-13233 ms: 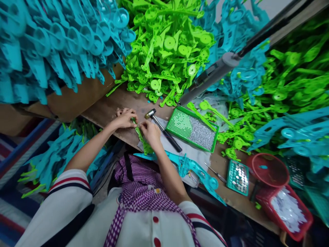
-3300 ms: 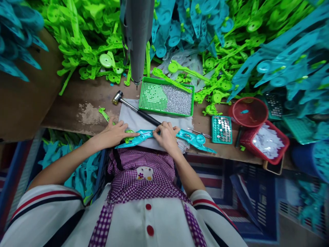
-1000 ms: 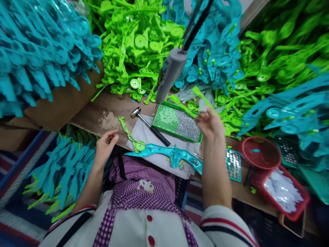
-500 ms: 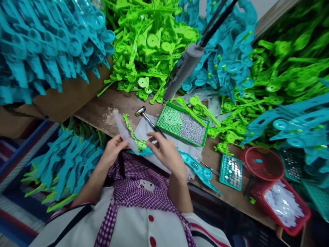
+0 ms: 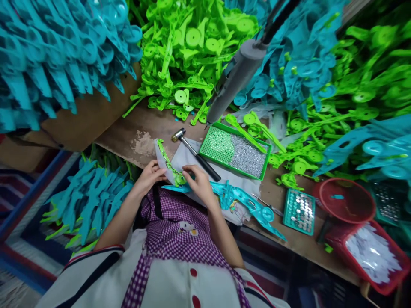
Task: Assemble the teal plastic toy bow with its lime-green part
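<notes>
My left hand (image 5: pixel 150 176) pinches the edge of a thin translucent white strip (image 5: pixel 160 160), which lies along the left side of a narrow, curved green plastic part (image 5: pixel 167 160). The fingers of my right hand (image 5: pixel 201 185) are curled in at the wide lower end of the green part; the thumb is partly hidden. Under both hands lies a long turquoise plastic part (image 5: pixel 242 197), reaching right along the table's front edge. A hammer (image 5: pixel 195 153) with a black handle rests on a grey cloth (image 5: pixel 239 185) just beyond my right hand.
A green tray (image 5: pixel 233 166) of small metal pins stands behind the cloth. To the right are a teal tray (image 5: pixel 299 211) of metal discs, a red bowl (image 5: pixel 348 201) and a red bin (image 5: pixel 361 263). A grey hanging tool (image 5: pixel 236 81) comes down before piled green parts (image 5: pixel 192 55).
My left hand has brought the translucent strip against the green part. My right hand has come down, its fingers closing at the green part's end. The view has shifted slightly.
</notes>
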`<control>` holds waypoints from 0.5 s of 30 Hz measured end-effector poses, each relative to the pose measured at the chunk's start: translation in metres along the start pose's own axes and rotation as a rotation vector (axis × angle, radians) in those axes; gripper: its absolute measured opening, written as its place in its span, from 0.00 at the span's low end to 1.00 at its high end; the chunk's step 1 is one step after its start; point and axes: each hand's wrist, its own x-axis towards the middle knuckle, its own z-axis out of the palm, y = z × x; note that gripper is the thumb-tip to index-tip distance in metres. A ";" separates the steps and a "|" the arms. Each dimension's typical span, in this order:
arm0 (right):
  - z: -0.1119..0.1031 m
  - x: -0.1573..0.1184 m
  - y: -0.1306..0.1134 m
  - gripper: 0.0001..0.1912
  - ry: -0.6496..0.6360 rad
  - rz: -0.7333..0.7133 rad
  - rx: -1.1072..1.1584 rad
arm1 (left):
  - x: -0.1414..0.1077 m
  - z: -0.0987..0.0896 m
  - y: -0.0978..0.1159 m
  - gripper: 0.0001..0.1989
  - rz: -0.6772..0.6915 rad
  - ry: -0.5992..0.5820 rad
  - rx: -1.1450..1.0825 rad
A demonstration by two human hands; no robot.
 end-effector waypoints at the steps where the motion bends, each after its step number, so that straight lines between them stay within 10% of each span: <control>1: 0.002 0.000 0.001 0.11 -0.016 -0.008 -0.008 | 0.001 0.001 0.000 0.27 0.002 0.009 0.008; 15: 0.007 0.004 0.003 0.12 -0.118 -0.051 -0.256 | 0.007 0.007 0.001 0.25 0.000 0.061 0.175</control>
